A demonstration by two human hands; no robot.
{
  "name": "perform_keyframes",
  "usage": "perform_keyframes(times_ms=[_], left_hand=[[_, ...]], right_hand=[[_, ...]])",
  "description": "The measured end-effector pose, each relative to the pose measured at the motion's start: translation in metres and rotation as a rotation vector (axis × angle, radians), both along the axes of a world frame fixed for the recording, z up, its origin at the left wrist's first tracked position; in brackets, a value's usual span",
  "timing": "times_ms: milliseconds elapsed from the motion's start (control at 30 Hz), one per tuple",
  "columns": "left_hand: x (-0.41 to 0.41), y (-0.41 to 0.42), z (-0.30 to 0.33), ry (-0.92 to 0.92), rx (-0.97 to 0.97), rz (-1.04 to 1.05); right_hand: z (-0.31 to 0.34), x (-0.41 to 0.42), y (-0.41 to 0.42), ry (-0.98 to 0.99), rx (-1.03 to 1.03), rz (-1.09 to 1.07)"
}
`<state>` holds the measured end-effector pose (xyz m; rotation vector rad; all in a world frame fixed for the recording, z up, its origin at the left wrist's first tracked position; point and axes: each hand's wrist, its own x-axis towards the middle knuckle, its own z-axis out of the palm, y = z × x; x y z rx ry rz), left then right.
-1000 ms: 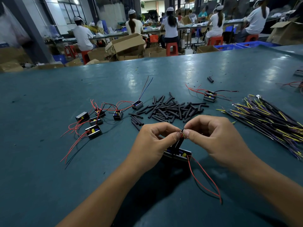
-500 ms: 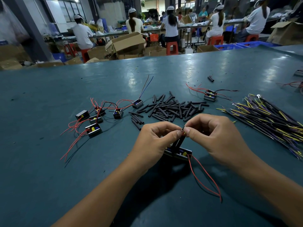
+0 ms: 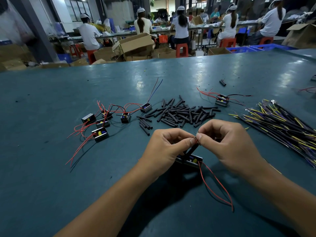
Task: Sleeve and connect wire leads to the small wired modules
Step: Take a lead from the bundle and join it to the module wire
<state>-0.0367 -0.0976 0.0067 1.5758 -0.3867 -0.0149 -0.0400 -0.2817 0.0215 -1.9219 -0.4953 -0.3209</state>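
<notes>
Head view: left hand (image 3: 164,147) and right hand (image 3: 227,142) pinch what seem to be bare wire ends (image 3: 195,139) together above a black sleeve (image 3: 192,149) on the module (image 3: 189,159) on the surface (image 3: 51,185). Uneven twisting could fray strands, blocking the sleeve; spare sleeves (image 3: 179,113) lie beyond.

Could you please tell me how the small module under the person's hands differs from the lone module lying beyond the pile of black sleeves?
The small black module under the hands has a black sleeve rising from it, its wire ends pinched by the left hand and right hand; the lone black module beyond the sleeve pile lies untouched. The near one trails a long red loop toward the person; the far one's red and black leads splay sideways, unsleeved. Both rest on the green table and show yellow parts inside.
</notes>
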Motion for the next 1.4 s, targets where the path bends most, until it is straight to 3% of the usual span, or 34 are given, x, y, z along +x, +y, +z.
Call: perform_keyframes(times_ms=[200,433,567,733,1033,1100,1300,1400], left_hand=[[0.003,0.008,0.004,0.063,-0.037,0.001],[0.002,0.019,0.02,-0.403,0.347,0.098],[-0.003,0.025,0.029,-0.411,0.387,0.09],[-0.01,0.019,0.035,-0.68,0.565,0.171],[-0.017,0.019,0.031,-0.972,0.786,0.345],[-0.02,0.018,0.029,-0.958,0.8,0.349],[-0.026,0.01,0.029,-0.659,0.602,0.328],[-0.025,0.011,0.034,-0.744,0.697,0.401]], right_hand=[[0.001,-0.002,0.003,-0.092,-0.072,-0.038],[0.005,-0.007,0.003,-0.223,-0.19,0.009],[0.006,-0.008,0.003,-0.238,-0.18,0.019],[0.006,-0.009,0.005,-0.238,-0.193,0.045],[0.004,-0.007,0.005,-0.18,-0.158,-0.007],[0.005,-0.007,0.005,-0.166,-0.145,-0.018],[0.005,-0.008,0.004,-0.171,-0.147,-0.02],[0.005,-0.008,0.005,-0.187,-0.165,-0.003]])
